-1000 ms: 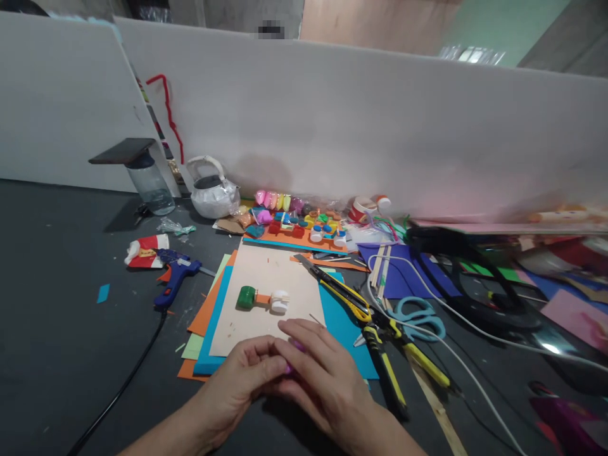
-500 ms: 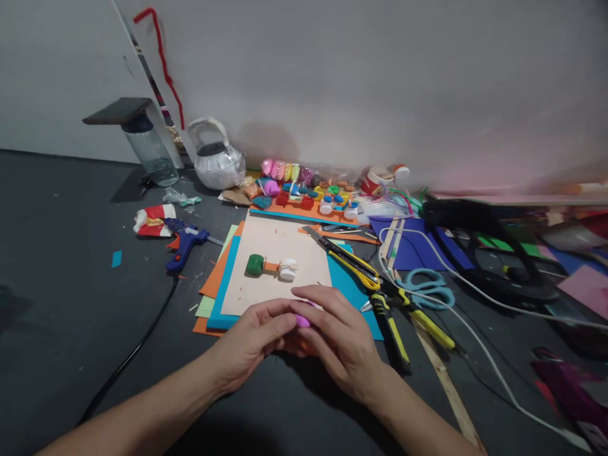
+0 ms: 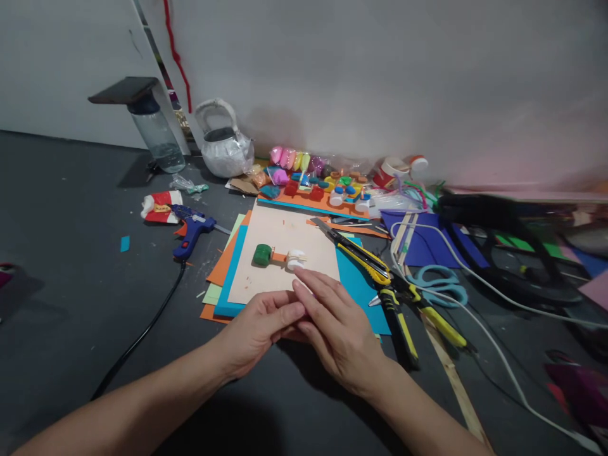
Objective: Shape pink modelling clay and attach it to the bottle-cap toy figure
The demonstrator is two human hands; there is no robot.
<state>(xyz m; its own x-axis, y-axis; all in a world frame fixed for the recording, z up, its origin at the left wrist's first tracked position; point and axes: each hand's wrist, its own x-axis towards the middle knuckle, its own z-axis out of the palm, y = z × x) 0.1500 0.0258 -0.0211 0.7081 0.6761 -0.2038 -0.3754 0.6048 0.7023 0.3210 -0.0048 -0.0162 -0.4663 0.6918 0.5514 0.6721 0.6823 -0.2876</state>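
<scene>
My left hand [image 3: 261, 329] and my right hand [image 3: 342, 332] meet over the near edge of the paper stack, fingers closed together. Between them they hold a lump of pink modelling clay, now almost wholly covered by the fingers. My right fingers lie across the tips of my left thumb and fingers. Just beyond, on a cream sheet [image 3: 294, 221], rests a small piece with a green clay end [image 3: 262, 254], an orange strip [image 3: 279, 257] and a white clay end [image 3: 295, 258]. The right fingertips come close to the white end.
To the right lie a yellow utility knife [image 3: 365, 256], pliers [image 3: 399, 326], light-blue scissors [image 3: 441, 288] and a white cable [image 3: 494, 358]. A blue glue gun [image 3: 192, 231] lies left. Behind are small clay models on an orange board [image 3: 285, 206], a silver kettle [image 3: 228, 155] and a bottle [image 3: 161, 139].
The right hand's fingers have slid over the pink clay, which showed before and is now covered. The view has shifted slightly; the things on the table stay put.
</scene>
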